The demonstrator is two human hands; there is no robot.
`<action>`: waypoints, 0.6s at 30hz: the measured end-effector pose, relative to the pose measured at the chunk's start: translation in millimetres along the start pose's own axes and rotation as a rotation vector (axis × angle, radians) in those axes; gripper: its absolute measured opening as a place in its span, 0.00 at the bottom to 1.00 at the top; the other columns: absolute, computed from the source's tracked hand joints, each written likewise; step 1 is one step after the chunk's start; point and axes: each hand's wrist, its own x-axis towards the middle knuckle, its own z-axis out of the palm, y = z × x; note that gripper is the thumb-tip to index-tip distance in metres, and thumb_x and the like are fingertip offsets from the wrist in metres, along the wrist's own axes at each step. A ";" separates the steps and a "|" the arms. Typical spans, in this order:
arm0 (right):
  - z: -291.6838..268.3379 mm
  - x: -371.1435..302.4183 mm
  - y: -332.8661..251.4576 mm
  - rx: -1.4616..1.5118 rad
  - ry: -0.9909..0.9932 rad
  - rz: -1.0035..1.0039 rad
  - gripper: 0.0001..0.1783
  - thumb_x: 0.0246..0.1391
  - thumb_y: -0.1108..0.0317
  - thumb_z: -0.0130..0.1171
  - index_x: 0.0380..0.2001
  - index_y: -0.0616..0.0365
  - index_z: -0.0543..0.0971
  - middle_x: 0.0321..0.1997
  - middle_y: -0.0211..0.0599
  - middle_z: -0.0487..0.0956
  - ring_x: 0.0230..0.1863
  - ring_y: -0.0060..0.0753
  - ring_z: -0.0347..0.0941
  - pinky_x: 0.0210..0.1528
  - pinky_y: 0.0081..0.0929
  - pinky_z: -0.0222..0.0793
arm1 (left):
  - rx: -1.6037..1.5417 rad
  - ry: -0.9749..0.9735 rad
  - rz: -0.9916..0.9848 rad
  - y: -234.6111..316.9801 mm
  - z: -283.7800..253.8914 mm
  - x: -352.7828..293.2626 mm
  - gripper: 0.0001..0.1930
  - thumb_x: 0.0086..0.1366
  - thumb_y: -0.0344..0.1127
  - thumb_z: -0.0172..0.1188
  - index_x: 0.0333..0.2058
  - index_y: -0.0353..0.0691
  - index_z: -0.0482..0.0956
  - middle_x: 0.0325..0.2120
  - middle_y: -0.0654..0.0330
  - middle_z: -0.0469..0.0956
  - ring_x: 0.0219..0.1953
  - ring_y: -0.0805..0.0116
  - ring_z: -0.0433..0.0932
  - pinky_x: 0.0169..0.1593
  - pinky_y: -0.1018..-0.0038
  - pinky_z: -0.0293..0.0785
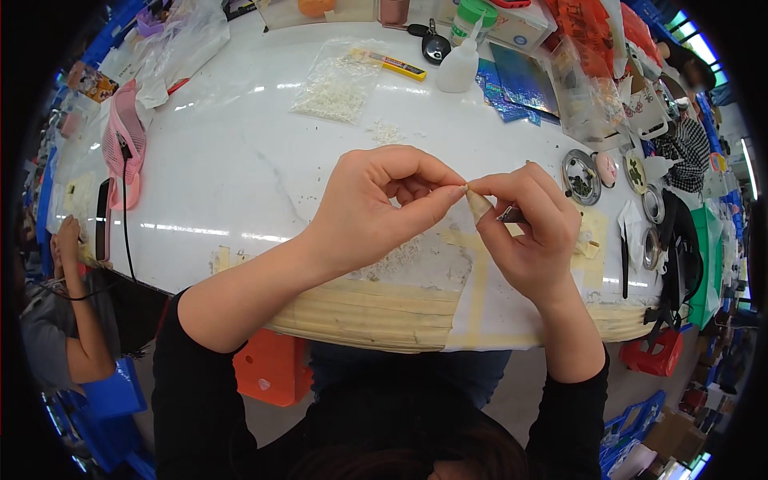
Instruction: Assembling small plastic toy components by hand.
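White glossy table (pixel 240 160), round-edged, near rim wrapped in beige masking tape (pixel 360 312); strip lights glare off its top. Grey floor (pixel 272 416) below the grip. Orange plastic stool (pixel 272 368) under the table, down-left of the grip; a red one (pixel 656 356) down-right. Blue crates (pixel 112 400) far lower left. Bright window (pixel 688 28) far upper right.

A white table (pixel 264 168) with a glossy top is carrying the clutter, its near edge wrapped in layers of beige masking tape (pixel 360 308). A clear bag of small white pieces (pixel 340 80) is lying toward the far side, with a yellow utility knife (pixel 392 64) and a white squeeze bottle (pixel 460 64) sitting beside it. A pink mesh cap (pixel 126 136) is resting at the left, and round metal tins (pixel 582 176) are sitting at the right.
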 end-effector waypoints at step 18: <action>-1.9 3.8 -2.3 -0.067 0.009 -0.011 0.16 0.36 0.74 0.64 0.35 0.57 0.79 0.26 0.32 0.75 0.24 0.28 0.75 0.24 0.22 0.69 | 0.325 0.039 0.359 -1.1 -2.1 2.0 0.06 0.58 0.20 0.63 0.34 0.34 0.83 0.26 0.62 0.79 0.25 0.80 0.74 0.28 0.83 0.69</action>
